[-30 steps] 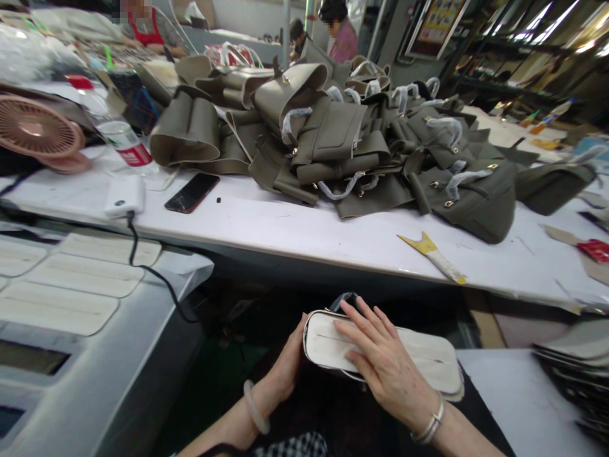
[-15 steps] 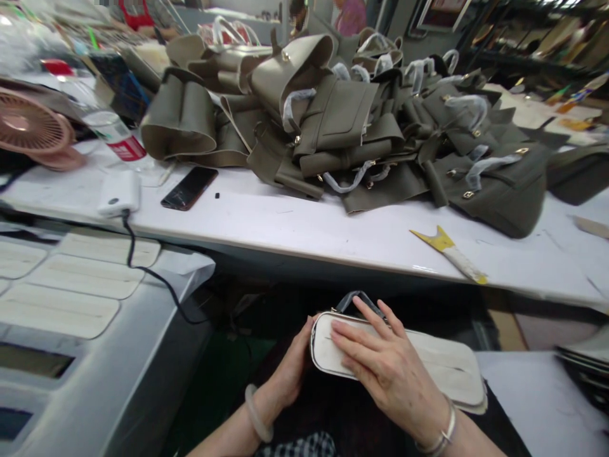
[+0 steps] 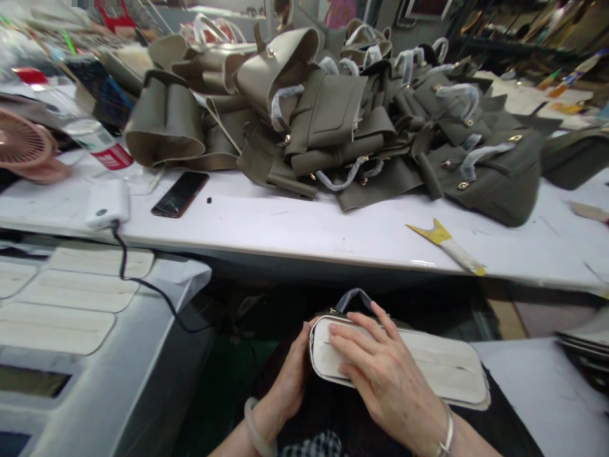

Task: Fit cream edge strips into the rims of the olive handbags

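A bag with a long, rounded white panel [image 3: 428, 362] facing up lies over my lap. Its wrapped handle [image 3: 353, 298] sticks out on the far side. My left hand [image 3: 291, 374] grips the bag's left end, fingers mostly hidden behind it. My right hand [image 3: 380, 368] lies over the left half of the panel with its fingers spread and fingertips on the white surface; nothing is grasped in it. The panel's left edge shows a dark gap under its rim.
On the white table [image 3: 285, 235] are piled grey-green bags [image 3: 328, 114], a phone [image 3: 181, 194], a white charger [image 3: 108, 204], a bottle [image 3: 102, 146], a pink fan [image 3: 23, 143] and a yellow-ended tool [image 3: 447, 246]. White panels [image 3: 52, 327] lie on the left surface.
My right hand's fingers have shifted slightly on the panel, the index finger drawing closer to the others. The table and its objects appear slightly further left and the view has tilted a little.
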